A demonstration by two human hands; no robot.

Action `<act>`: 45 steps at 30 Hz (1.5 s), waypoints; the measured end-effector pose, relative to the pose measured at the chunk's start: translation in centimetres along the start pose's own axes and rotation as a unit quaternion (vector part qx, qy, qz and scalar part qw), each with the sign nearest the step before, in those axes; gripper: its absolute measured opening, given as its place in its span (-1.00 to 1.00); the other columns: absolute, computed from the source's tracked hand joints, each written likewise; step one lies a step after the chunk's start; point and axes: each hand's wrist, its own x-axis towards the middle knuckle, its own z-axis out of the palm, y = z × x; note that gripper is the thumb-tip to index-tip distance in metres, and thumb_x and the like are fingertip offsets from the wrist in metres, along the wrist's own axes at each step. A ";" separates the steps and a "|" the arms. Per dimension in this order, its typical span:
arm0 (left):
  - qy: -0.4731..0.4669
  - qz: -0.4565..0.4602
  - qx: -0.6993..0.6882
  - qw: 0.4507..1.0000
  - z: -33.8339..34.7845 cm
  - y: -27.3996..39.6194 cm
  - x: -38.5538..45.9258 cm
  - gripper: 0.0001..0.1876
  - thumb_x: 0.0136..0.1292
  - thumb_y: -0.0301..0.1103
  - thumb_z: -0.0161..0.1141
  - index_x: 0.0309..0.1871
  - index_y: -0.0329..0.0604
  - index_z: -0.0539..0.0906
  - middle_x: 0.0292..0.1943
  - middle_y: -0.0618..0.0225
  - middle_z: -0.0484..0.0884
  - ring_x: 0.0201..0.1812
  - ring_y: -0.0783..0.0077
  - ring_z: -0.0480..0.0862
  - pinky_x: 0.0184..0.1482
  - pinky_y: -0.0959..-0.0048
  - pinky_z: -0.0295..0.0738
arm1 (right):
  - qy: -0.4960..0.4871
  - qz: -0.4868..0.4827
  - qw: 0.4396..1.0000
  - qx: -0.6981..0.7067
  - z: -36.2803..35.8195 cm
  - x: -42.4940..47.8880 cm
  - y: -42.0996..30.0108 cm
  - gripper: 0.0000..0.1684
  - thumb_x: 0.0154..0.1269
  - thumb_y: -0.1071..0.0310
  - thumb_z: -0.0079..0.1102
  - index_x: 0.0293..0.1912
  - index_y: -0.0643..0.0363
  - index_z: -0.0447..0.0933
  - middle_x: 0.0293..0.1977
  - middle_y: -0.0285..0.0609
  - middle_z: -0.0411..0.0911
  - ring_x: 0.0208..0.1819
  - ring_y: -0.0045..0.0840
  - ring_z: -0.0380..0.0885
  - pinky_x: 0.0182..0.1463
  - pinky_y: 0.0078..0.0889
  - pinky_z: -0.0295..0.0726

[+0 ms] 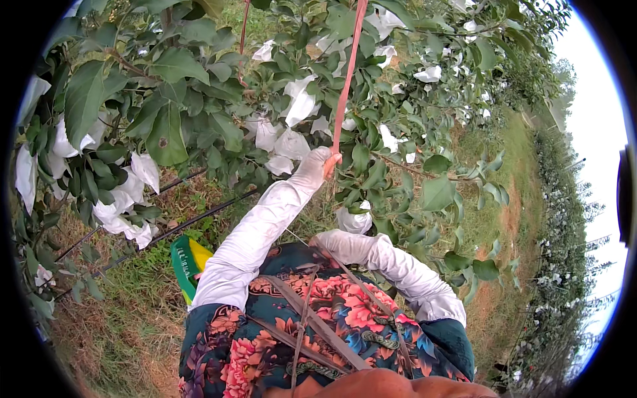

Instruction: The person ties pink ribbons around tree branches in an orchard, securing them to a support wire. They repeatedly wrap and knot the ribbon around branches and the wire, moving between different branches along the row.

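My left hand [322,161], at the end of a white sleeve, reaches up among the branches. It is closed around the lower end of a pink strap [347,82] that runs taut up out of view. My right hand [323,247] is drawn in at my waist, its white-sleeved arm bent. The fingers of that hand are mostly hidden, and whether they hold anything cannot be made out. A thin pale strand [297,237] shows beside it. White fruit bags [291,144] hang just left of my left hand. Another white bag [354,220] hangs above my right forearm.
Leafy fruit-tree branches [438,191] reach in from the right. More white bags [122,211] hang at the left. Dark hoses or wires [199,216] cross low on the left. A green and yellow bag [186,263] with writing is beside my left arm. Cords [318,323] cross my flowered top.
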 end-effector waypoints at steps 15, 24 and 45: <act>0.008 -0.001 0.003 1.000 -0.1 0.7 0.3 -0.77 0.26 -0.30 0.02 -0.48 -0.20 0.51 -0.74 0.51 0.37 -0.71 0.66 0.35 -0.65 0.63 0.25 | 0.150 -0.174 0.917 -0.327 -2.5 -0.8 2.3 -0.83 -0.03 0.57 -0.02 -0.34 0.26 0.44 -0.64 -0.15 0.32 -0.51 -0.22 0.42 -0.44 -0.42 0.34; -0.027 -0.125 -0.241 0.962 1.3 -0.1 0.8 -0.80 0.25 -0.27 0.02 -0.35 -0.24 0.49 -0.68 0.45 0.42 -0.69 0.62 0.38 -0.67 0.62 0.27 | 0.467 -0.146 0.872 0.028 -8.5 -0.6 -5.6 -0.82 0.27 0.39 -0.04 -0.20 0.29 0.44 -0.49 -0.32 0.42 -0.61 -0.72 0.34 -0.57 -0.67 0.30; -0.153 -0.171 -0.149 0.962 4.1 -3.2 0.5 -0.80 0.18 -0.42 -0.06 -0.15 -0.17 0.53 -0.57 0.31 0.48 -0.67 0.51 0.40 -0.67 0.51 0.25 | 0.510 -0.117 0.798 -0.300 -14.2 -1.0 2.7 -0.88 0.20 0.39 0.09 -0.39 0.25 0.50 -0.57 -0.32 0.49 -0.54 -0.73 0.41 -0.47 -0.67 0.35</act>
